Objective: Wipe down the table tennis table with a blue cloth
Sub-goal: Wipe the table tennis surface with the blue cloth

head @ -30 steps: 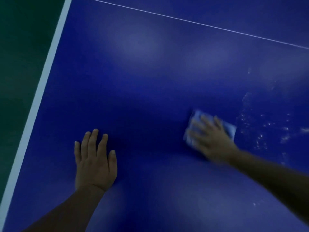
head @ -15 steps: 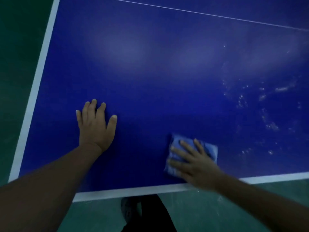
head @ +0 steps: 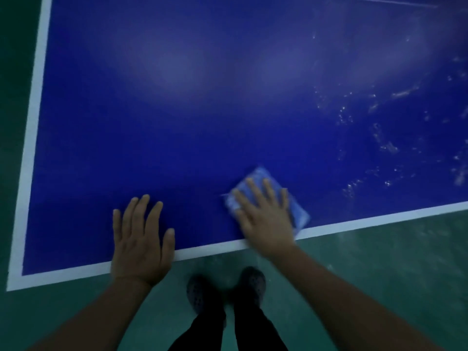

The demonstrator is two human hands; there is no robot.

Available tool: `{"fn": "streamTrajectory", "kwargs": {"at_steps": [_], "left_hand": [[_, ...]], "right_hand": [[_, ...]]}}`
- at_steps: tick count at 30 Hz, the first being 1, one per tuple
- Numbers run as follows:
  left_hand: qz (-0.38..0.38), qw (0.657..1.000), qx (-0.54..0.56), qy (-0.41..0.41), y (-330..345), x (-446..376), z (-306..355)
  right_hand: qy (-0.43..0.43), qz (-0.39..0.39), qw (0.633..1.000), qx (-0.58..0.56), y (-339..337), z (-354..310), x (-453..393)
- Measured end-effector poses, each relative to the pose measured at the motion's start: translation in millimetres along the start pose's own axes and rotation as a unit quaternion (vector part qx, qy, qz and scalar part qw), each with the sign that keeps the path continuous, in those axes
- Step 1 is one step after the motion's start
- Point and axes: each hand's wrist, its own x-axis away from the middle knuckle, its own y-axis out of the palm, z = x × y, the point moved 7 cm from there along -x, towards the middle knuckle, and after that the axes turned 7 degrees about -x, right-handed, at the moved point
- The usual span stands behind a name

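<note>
Right fingers (head: pixel 253 191) straight and spread, pressing flat on the blue cloth (head: pixel 298 214); I see no curl round it. Cloth lies on the blue surface (head: pixel 202 122), its near corner over the white edge line. My right hand (head: pixel 266 219) slightly blurred, forearm running back toward lower right. Left hand (head: pixel 140 239) palm down, fingers straight, holding nothing, heel over the near edge. White specks (head: pixel 379 140) on the right. Shoes (head: pixel 225 290) on green floor (head: pixel 379 274) below.

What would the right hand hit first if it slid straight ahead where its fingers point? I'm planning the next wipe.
Probably nothing solid: the right hand, flat on the blue cloth, points up-left over bare table. The white specks lie off to its right.
</note>
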Motion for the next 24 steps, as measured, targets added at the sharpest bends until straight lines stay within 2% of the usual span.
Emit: {"fn": "streamTrajectory", "kwargs": {"at_steps": [2,4,6,7,8,9,11,13,14,15,17,19,21,22,23,24], "left_hand": [[-0.02,1.0,-0.007,0.004,2.6,0.3,1.2],[-0.025,1.0,-0.009,0.003,1.7,-1.0,2.7],[-0.031,0.999,-0.009,-0.002,1.9,-1.0,3.1],[-0.032,0.999,-0.008,-0.004,1.7,-0.7,3.1],[-0.033,0.999,-0.007,-0.004,1.5,-0.1,3.3],[-0.035,0.999,-0.007,-0.003,1.3,-0.3,4.0],[-0.038,0.999,-0.005,-0.009,0.6,-1.5,5.7],[-0.038,0.999,0.005,-0.024,-1.1,-1.3,3.9],[-0.032,0.999,0.01,-0.029,-2.8,-1.3,3.1],[-0.022,0.999,0.014,-0.032,-5.6,-1.2,3.0],[-0.002,0.999,0.029,-0.032,-11.1,-1.4,10.8],[-0.003,0.999,0.049,-0.012,-11.3,-2.9,36.0],[-0.017,0.997,0.069,0.023,-7.1,-7.3,77.2],[-0.025,0.996,0.078,0.04,-3.4,-10.7,100.9],[-0.032,0.994,0.084,0.056,1.2,-13.7,124.4],[-0.039,0.993,0.083,0.07,5.9,-16.6,146.8]], "right_hand": [[0.129,-0.008,0.991,0.02,-25.3,77.0,11.7],[0.266,0.023,0.964,0.01,-51.6,133.7,13.4],[0.389,0.076,0.917,-0.031,-63.4,147.7,4.6],[0.423,0.089,0.901,-0.04,-60.5,137.2,-4.2],[0.411,0.083,0.907,-0.03,-53.1,114.2,-16.6],[0.351,0.075,0.933,-0.013,-41.9,82.5,-30.4],[0.133,0.036,0.99,0.005,-13.0,1.7,-42.2],[-0.043,-0.034,0.998,0.01,7.4,-37.1,-23.7],[-0.065,-0.048,0.997,0.001,2.2,-24.6,-18.5],[-0.038,-0.043,0.998,-0.003,-7.7,5.9,-16.1],[0.104,-0.004,0.994,0.01,-35.2,92.6,-5.2],[0.285,0.044,0.957,0.0,-68.9,178.7,17.9],[0.408,0.074,0.909,-0.037,-84.0,217.1,32.5],[0.429,0.077,0.899,-0.04,-81.3,213.9,28.1],[0.41,0.067,0.909,-0.03,-74.1,197.7,17.5],[0.348,0.056,0.936,-0.015,-64.2,173.0,3.7]]}}
